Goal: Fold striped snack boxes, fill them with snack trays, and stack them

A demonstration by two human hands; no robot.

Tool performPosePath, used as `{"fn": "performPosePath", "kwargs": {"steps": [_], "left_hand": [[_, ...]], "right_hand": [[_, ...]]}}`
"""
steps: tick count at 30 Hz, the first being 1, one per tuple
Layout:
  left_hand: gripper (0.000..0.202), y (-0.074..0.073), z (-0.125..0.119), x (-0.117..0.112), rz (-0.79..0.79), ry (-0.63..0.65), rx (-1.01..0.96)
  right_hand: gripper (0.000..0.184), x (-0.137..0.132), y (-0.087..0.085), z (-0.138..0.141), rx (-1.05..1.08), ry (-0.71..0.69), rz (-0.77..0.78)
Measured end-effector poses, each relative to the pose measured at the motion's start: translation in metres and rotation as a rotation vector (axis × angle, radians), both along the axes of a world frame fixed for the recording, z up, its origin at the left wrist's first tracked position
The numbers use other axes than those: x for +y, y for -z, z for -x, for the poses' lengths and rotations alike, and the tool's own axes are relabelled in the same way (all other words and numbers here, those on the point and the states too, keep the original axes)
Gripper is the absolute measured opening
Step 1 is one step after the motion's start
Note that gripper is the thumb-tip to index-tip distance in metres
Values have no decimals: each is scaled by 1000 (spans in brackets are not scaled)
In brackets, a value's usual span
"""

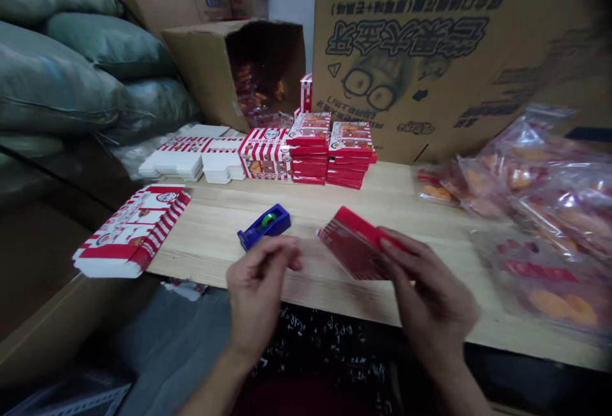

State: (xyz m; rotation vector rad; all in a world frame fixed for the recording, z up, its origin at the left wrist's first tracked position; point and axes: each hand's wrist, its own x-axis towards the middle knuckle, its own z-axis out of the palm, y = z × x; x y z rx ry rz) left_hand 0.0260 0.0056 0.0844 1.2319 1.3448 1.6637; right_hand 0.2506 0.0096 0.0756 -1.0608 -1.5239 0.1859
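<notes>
Possibly the likeliest slip lies with the flat red carton (354, 244), which is gripped at one edge by the closed fingers (394, 244) of the right hand (430, 292): if that grip were loosened, the carton could be dropped onto the tabletop (205, 237) or against the bagged orange snacks (540, 193) nearby. The carton is held just above the tabletop, between both hands. The left hand (258, 292) is kept curled shut, just before the blue tape dispenser (264, 227), which could be knocked aside by a careless sweep. Whether anything thin is pinched there cannot be told.
</notes>
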Motion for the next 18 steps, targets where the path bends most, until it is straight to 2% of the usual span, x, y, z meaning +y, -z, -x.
{"fn": "performPosePath", "kwargs": {"steps": [1, 3, 6, 8, 11, 14, 16, 18], "left_hand": [[9, -10, -18, -5, 6, 77, -72], [34, -20, -45, -8, 30, 215, -211], [79, -12, -63, 1, 99, 320, -377], [89, -2, -66, 8, 152, 340, -439], [91, 5, -66, 11, 215, 371, -473], [85, 4, -64, 12, 227, 379, -378], [74, 3, -59, 15, 187, 328, -157], [53, 3, -50, 21, 122, 255, 138]], "right_hand": [[38, 3, 3, 6, -46, -31, -33], [44, 4, 9, 16, -97, -68, -82], [47, 2, 15, 22, -120, -91, -109], [52, 0, 20, 22, -126, -90, -107], [59, 0, 24, 17, -161, -96, -101], [59, -3, 20, 13, -191, -141, -100], [54, -8, 9, 11, -148, -150, -50], [46, -14, -3, 8, -49, -107, 51]]}}
